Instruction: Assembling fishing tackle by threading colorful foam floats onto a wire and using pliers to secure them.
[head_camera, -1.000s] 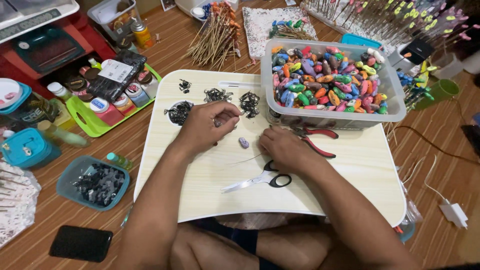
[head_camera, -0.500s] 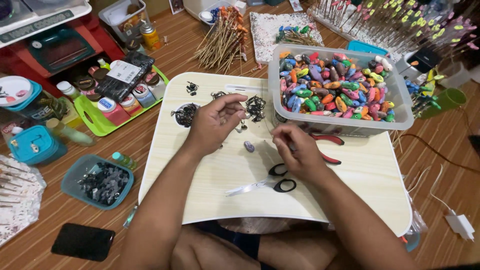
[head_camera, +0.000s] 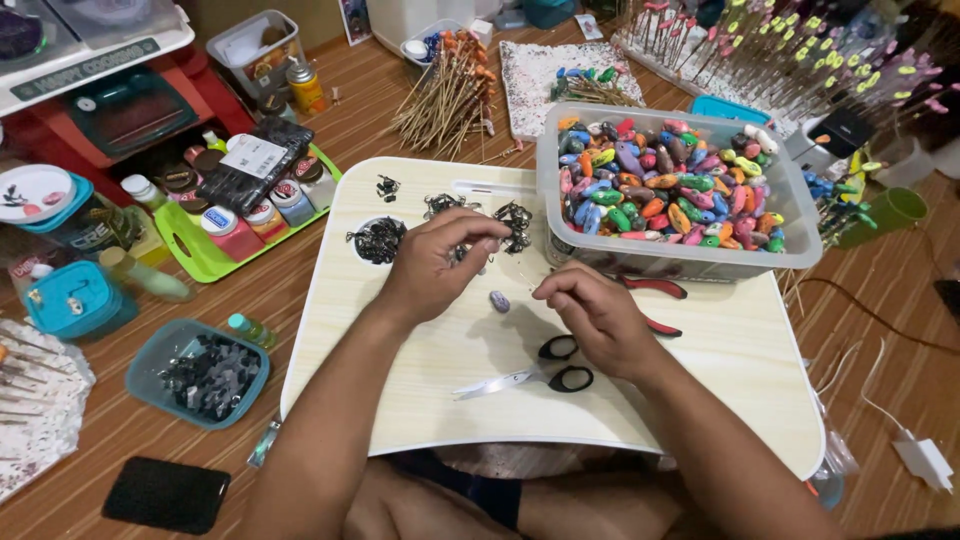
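My left hand rests on the pale wooden lap table, its fingertips pinched in a pile of small dark metal pieces. My right hand lies just right of it, thumb and forefinger closed on what looks like a thin pin. A small purple-grey bead lies on the table between the two hands. Black-handled scissors lie below my right hand. Behind that hand, red-handled pliers are partly hidden.
A clear tub of several coloured bead-like pieces stands at the table's back right. More dark metal pieces sit in a small dish. A green tray of jars, a teal tub and a black phone lie left on the floor. Skewers lie behind.
My right hand has shifted slightly right and its fingers have closed together. My left hand stays at the metal pieces. The camera has tilted a little.
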